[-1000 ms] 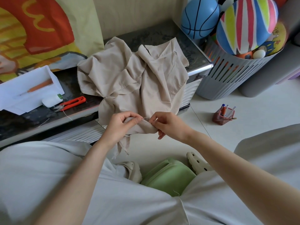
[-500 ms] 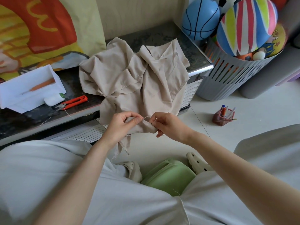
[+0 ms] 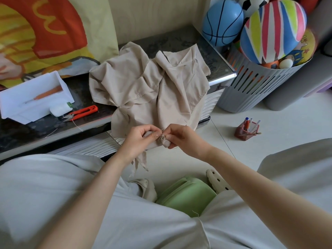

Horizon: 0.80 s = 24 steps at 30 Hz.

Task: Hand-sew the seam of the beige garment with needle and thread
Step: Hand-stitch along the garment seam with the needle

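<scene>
Beige crumpled cloth garment lay heaped on the dark stone-patterned tabletop, its lower edge hanging off the front into both hands. Left hand pinched the hem between thumb and curled fingers. Right hand pinched a small gathered bunch of the same hem, fingertips touching the left's. A thin pale sliver at the fingertips was probably the needle, too small to be sure; thread not made out.

Step, as judged: mid-stitch on the seam, needle being worked through the gathered fabric. Next move likely calls for catching the needle tip and drawing the thread clear, hem held taut.

Versus a second earlier: hands had closed together, and the fabric between them was bunched tighter.

Orange-handled snips and white plastic tray sat to the left on the tabletop, well apart from the hands.
</scene>
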{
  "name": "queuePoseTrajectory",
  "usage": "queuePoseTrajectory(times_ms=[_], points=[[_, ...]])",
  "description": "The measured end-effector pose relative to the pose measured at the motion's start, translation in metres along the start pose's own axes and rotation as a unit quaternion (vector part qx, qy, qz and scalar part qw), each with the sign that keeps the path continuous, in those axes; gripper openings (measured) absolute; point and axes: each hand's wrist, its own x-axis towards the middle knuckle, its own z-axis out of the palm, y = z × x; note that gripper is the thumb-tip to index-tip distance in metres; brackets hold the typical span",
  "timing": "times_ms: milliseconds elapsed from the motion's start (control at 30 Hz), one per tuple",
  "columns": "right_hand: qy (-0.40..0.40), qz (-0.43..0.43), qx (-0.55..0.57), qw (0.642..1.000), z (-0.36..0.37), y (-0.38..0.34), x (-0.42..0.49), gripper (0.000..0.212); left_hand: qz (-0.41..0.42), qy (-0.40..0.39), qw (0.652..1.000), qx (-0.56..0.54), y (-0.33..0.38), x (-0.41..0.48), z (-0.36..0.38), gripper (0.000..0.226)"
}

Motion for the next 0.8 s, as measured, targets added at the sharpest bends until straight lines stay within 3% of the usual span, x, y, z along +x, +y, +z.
queuePoseTrajectory(times_ms=[167, 267, 333, 600, 800], points=[[0.033, 0.004, 0.066, 0.997, 0.002, -0.0008, 0.0009, 0.017, -0.033, -0.005, 0.996, -0.084, -0.0003, -0.0015, -0.0009, 0.006], [0.037, 0.005, 0.08, 0.996, 0.0018, -0.0025, 0.0018, 0.014, -0.047, -0.013, 0.99, -0.13, 0.0017, -0.0029, 0.0006, 0.017], [0.044, 0.016, 0.098, 0.994, 0.0019, -0.0037, 0.0019, 0.017, -0.056, -0.007, 0.988, -0.147, 0.003, -0.0022, 0.0008, 0.01], [0.041, 0.023, 0.102, 0.994, 0.0054, -0.0073, -0.0004, 0.02, -0.079, -0.048, 0.985, -0.145, 0.0006, -0.0035, 0.0003, 0.012], [0.063, 0.037, 0.09, 0.993, 0.0025, -0.0044, -0.0007, 0.016, -0.092, -0.016, 0.983, -0.155, 0.0026, -0.0035, 0.0031, 0.015]])
